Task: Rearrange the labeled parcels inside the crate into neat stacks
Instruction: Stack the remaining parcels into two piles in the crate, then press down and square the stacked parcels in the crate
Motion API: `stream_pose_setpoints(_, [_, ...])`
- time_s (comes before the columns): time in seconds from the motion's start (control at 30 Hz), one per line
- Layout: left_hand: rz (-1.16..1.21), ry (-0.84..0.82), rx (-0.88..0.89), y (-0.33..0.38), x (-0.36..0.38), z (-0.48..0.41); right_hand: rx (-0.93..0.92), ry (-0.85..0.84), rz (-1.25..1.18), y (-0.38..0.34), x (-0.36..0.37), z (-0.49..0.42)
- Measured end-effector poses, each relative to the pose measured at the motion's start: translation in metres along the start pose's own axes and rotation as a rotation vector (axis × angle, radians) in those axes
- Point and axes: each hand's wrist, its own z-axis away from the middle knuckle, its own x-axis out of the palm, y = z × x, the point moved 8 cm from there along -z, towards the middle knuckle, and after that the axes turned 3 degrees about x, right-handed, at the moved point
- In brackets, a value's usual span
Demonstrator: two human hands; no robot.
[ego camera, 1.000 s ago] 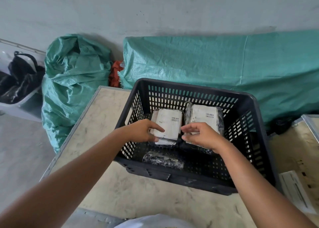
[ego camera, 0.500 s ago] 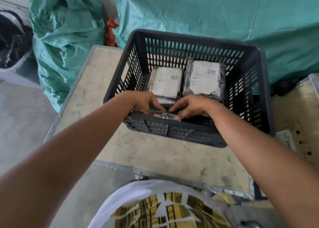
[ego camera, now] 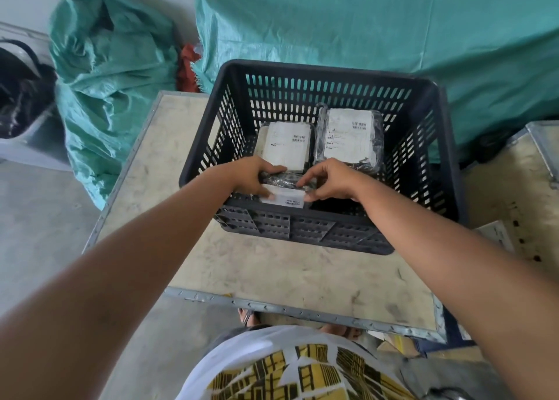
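Note:
A black slatted crate (ego camera: 435, 145) stands on a worn table. Inside, at the far side, two stacks of black-wrapped parcels lie side by side, each topped by a white label: the left stack (ego camera: 286, 145) and the taller right stack (ego camera: 348, 134). At the crate's near wall, my left hand (ego camera: 254, 177) and my right hand (ego camera: 331, 178) together grip a small black parcel (ego camera: 284, 184) with its white label facing me, tilted up off the crate floor. The near wall hides its lower edge.
The table (ego camera: 287, 275) has a metal-trimmed front edge. A green woven sack (ego camera: 112, 75) stands at the left, a green tarp-covered bulk (ego camera: 378, 27) behind the crate. A second table (ego camera: 514, 193) adjoins on the right. A grey bin with black bags (ego camera: 21, 97) sits far left.
Both hands left the left stack, dropped to the near side of the crate and took hold of the small parcel, which is now lifted and turned label-out. The view has tilted downward.

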Motion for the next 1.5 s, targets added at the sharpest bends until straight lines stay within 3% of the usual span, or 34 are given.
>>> stream_pose_setpoints(0.1, [-0.047,0.025,0.014,0.000,-0.006,-0.001,0.003,0.049,-0.017,-0.001,-0.002,-0.003])
stream_pose_setpoints(0.33, [0.134,0.174,0.128,0.009,-0.020,0.003,0.017,0.093,-0.125,-0.002,-0.011,0.003])
stream_pose_setpoints(0.6, [0.066,0.324,0.303,0.027,-0.050,0.024,-0.269,0.314,-0.073,-0.032,-0.038,0.020])
stream_pose_setpoints(0.77, [0.247,0.294,0.313,0.031,-0.099,0.041,-0.374,0.436,-0.156,-0.047,-0.049,0.033])
stream_pose_setpoints(0.93, [0.409,0.345,0.273,0.028,-0.144,0.053,-0.477,0.416,-0.408,-0.063,-0.047,0.036])
stream_pose_setpoints(1.13, [0.331,0.652,0.335,0.035,-0.156,0.044,-0.500,0.449,-0.502,-0.080,-0.075,0.024])
stream_pose_setpoints(1.3, [0.442,0.457,0.255,0.027,-0.111,0.013,-0.337,0.510,-0.547,-0.066,-0.089,-0.006])
stream_pose_setpoints(1.5, [0.489,0.404,0.132,0.000,-0.086,-0.023,-0.189,0.472,-0.185,-0.057,-0.070,-0.033])
